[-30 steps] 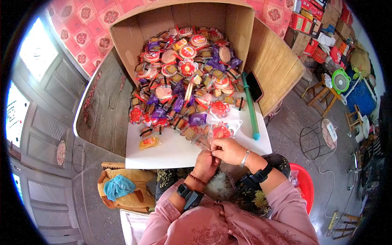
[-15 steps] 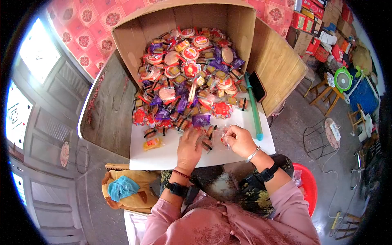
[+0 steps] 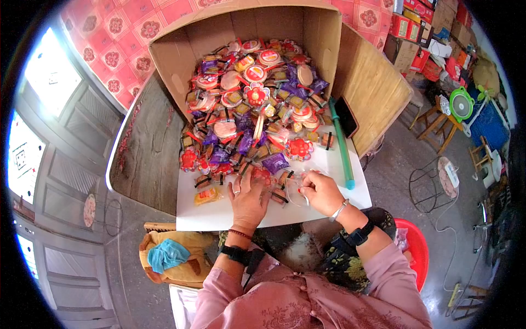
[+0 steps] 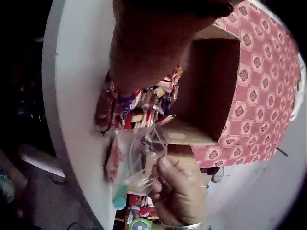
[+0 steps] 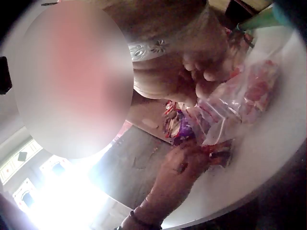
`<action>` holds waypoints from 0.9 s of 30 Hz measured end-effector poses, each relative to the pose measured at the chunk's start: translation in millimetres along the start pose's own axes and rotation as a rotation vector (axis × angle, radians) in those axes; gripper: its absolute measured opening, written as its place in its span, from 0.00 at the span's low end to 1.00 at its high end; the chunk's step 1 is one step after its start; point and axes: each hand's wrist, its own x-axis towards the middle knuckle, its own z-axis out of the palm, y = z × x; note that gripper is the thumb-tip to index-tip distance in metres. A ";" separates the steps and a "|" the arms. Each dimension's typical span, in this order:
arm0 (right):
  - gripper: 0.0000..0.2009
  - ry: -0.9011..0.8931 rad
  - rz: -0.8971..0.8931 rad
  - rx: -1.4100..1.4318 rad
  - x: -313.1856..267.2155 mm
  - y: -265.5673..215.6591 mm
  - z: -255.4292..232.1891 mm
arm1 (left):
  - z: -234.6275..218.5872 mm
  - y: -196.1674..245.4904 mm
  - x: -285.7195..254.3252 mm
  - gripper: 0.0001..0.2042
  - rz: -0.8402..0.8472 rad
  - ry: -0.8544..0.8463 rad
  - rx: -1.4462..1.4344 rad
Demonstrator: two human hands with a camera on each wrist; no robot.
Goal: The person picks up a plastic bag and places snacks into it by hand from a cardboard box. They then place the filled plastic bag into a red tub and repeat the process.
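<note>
Head view: white board (image 3: 219, 211) on wooden table (image 3: 145, 148); left hand (image 3: 249, 194) flat, right hand (image 3: 320, 192) fingers pinching clear bag (image 3: 293, 189)

No wording can be read anywhere in these views. Printed designs on the wrapped sweets (image 3: 257, 93) in the cardboard box (image 3: 323, 33), upper centre of the frame, are too small to make out.

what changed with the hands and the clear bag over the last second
Both hands moved from the near edge of the white board up to the heap of wrapped sweets. The left hand let go of the clear plastic bag and now rests on sweets; the right hand still pinches the bag. The cardboard box stayed put.
</note>
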 end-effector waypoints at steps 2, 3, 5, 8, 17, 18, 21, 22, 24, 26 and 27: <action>0.06 -0.002 -0.003 -0.001 1.0 0.3 0.0 | 3.1 -2.1 -3.4 0.09 0.027 -0.015 0.026; 0.06 0.006 -0.023 -0.015 0.3 -0.5 -1.2 | 11.0 -11.9 -9.6 0.10 -0.050 -0.027 0.068; 0.06 0.016 -0.040 -0.027 -1.5 -1.9 -2.7 | 12.5 -19.8 -12.0 0.12 -0.125 -0.043 0.109; 0.06 0.009 -0.039 -0.029 -2.0 -5.8 -3.5 | 12.4 -24.0 -13.7 0.15 -0.279 -0.113 0.106; 0.06 0.005 -0.063 -0.068 -2.2 -6.7 -4.9 | 30.5 -18.5 -8.7 0.19 -0.346 0.005 0.140; 0.06 0.005 -0.066 -0.071 -2.3 -7.2 -5.0 | 34.6 -21.0 -8.3 0.16 -0.383 -0.023 0.068; 0.06 0.007 -0.066 -0.077 -1.8 -8.0 -6.4 | 41.6 -23.1 -7.0 0.11 -0.391 0.012 0.021; 0.06 0.005 -0.056 -0.080 -2.7 -7.7 -6.5 | 42.4 -22.3 -7.2 0.10 -0.365 0.069 0.044; 0.06 0.012 -0.061 -0.080 -3.0 -7.4 -6.5 | 41.2 -27.0 -6.3 0.11 -0.394 0.059 -0.119; 0.06 0.018 -0.069 -0.081 -2.5 -6.5 -5.8 | 31.9 -21.8 -1.4 0.11 -0.424 0.051 -0.282; 0.06 0.011 -0.065 -0.082 -1.9 -5.3 -5.5 | 27.0 -16.2 -0.6 0.13 -0.478 0.052 -0.277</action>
